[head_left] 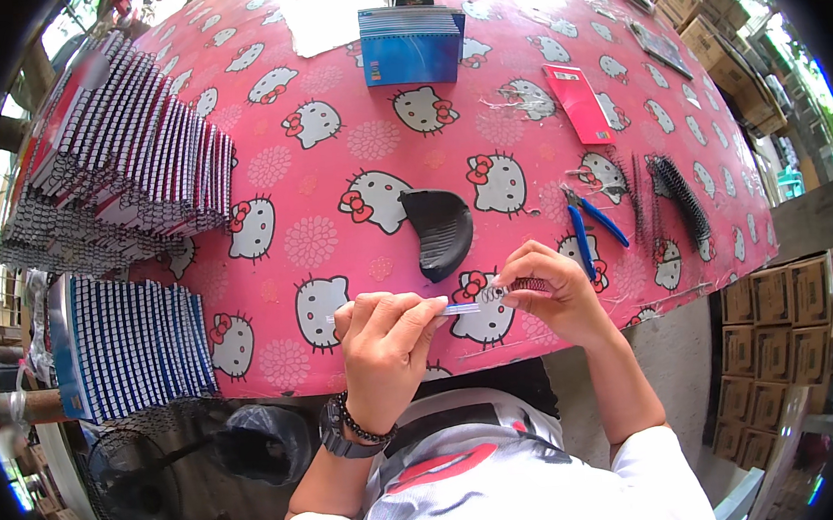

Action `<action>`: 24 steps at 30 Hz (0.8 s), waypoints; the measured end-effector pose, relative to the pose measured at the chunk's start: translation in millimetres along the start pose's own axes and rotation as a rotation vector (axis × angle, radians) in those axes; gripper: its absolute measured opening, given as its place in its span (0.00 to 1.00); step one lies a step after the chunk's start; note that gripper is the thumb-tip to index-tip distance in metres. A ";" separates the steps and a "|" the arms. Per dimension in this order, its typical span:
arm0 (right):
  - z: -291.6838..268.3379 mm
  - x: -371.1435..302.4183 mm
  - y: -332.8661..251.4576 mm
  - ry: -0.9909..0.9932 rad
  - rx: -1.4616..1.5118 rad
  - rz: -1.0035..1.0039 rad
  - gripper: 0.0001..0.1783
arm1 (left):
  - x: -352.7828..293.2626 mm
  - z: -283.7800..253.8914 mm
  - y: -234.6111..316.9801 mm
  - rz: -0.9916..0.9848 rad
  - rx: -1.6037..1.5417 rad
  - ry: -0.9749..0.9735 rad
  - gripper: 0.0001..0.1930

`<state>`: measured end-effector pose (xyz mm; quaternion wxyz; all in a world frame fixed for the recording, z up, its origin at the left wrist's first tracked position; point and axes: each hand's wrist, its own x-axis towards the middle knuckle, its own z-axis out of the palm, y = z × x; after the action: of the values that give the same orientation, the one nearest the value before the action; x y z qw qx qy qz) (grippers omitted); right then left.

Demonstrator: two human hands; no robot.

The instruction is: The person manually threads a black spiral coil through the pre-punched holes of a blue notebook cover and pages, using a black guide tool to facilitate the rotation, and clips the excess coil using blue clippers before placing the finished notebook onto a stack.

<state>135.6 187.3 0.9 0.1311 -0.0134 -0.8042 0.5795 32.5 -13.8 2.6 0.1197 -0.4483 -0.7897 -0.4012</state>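
Close to the table's front edge, my left hand [384, 344] grips a thin notebook [462, 308], seen edge-on as a white and blue strip. My right hand [559, 293] pinches a dark spiral binding coil [492, 295], its end at the notebook's right end. Whether the coil has entered the holes is too small to tell. A black curved, ribbed piece [442, 234] lies just beyond my hands. Blue-handled pliers [585, 234] rest with handles spread to the right of my right hand. Farther right lie several loose dark coils [683, 198].
Tall stacks of spiral-bound notebooks [129, 154] line the left, with blue ones [142, 342] nearer me. Blue notebooks [412, 53] stand at the far middle. A pink booklet [579, 104] lies at right on the patterned pink tablecloth [304, 171]. Cardboard boxes [771, 351] are stacked beyond the table.
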 end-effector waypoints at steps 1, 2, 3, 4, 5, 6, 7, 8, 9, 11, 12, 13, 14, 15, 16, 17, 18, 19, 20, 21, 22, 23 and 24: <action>0.1 0.9 -0.5 -0.014 -0.036 -0.023 0.13 | -0.5 1.2 -0.7 0.002 0.004 0.004 0.09; -0.9 0.9 -1.9 -0.041 -0.050 -0.008 0.13 | -0.8 1.6 -0.6 0.004 0.007 0.007 0.09; -2.3 0.8 -3.6 -0.068 -0.064 0.006 0.14 | -0.5 1.5 -0.4 0.007 0.002 0.007 0.10; -3.4 0.9 -5.4 -0.095 -0.078 0.020 0.14 | 0.0 1.1 -0.2 0.009 -0.002 0.006 0.10; -4.1 1.6 -7.2 -0.097 -0.099 0.018 0.14 | 0.3 1.0 -0.4 0.012 -0.006 0.005 0.10; -4.9 2.7 -9.4 -0.099 -0.120 0.015 0.14 | -0.2 0.9 -0.8 0.012 -0.004 0.000 0.10; -5.3 3.9 -11.0 -0.102 -0.140 0.012 0.15 | -1.0 0.4 -1.3 0.010 -0.003 -0.005 0.11; -5.7 5.6 -12.6 -0.099 -0.167 -0.016 0.14 | -0.8 0.2 -1.9 0.013 -0.004 -0.009 0.11; -5.5 7.7 -14.0 -0.097 -0.193 -0.044 0.14 | -0.7 -0.2 -2.9 0.020 -0.005 -0.016 0.12; -6.1 9.1 -15.4 -0.093 -0.224 -0.068 0.14 | -0.5 -1.5 -4.6 0.034 -0.005 -0.029 0.13; -6.7 9.4 -15.8 -0.090 -0.229 -0.064 0.14 | -0.2 -1.9 -4.5 0.035 -0.002 -0.031 0.14; -7.1 9.6 -16.2 -0.087 -0.234 -0.059 0.14 | 0.3 -2.4 -4.2 0.036 0.002 -0.034 0.14; -7.1 9.3 -15.9 -0.089 -0.221 -0.068 0.14 | 0.4 -2.6 -3.9 0.035 0.006 -0.036 0.15; -6.7 8.5 -15.3 -0.090 -0.208 -0.077 0.14 | 0.4 -2.6 -3.8 0.036 0.013 -0.036 0.15; -6.6 8.1 -14.5 -0.090 -0.195 -0.085 0.14 | 0.5 -2.5 -3.7 0.037 0.020 -0.036 0.15; -6.3 7.6 -13.6 -0.086 -0.193 -0.080 0.14 | 0.7 -2.6 -3.7 0.041 0.025 -0.039 0.15; -5.9 7.2 -12.7 -0.080 -0.190 -0.074 0.14 | 1.0 -2.6 -3.9 0.045 0.025 -0.037 0.15; -5.8 6.5 -12.4 -0.073 -0.188 -0.068 0.14 | 1.4 -2.6 -4.1 0.051 0.024 -0.036 0.15; -5.3 6.1 -12.5 -0.098 -0.164 -0.056 0.14 | 1.5 -3.3 -4.4 0.057 0.026 -0.040 0.14; -5.7 6.7 -12.9 -0.123 -0.140 -0.044 0.14 | 1.7 -3.8 -4.1 0.056 0.028 -0.037 0.14; -6.5 7.5 -13.3 -0.146 -0.116 -0.032 0.14 | 1.9 -4.2 -3.6 0.055 0.030 -0.035 0.14; -7.3 7.0 -12.7 -0.136 -0.131 -0.062 0.14 | 1.9 -3.7 -3.3 0.058 0.027 -0.038 0.13; -8.6 7.2 -11.9 -0.126 -0.147 -0.092 0.14 | 2.2 -3.2 -3.3 0.065 0.023 -0.043 0.13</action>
<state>132.1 192.7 16.0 0.1054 0.0504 -0.8509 0.5122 28.1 -15.7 4.2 0.1209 -0.4809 -0.7817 -0.3782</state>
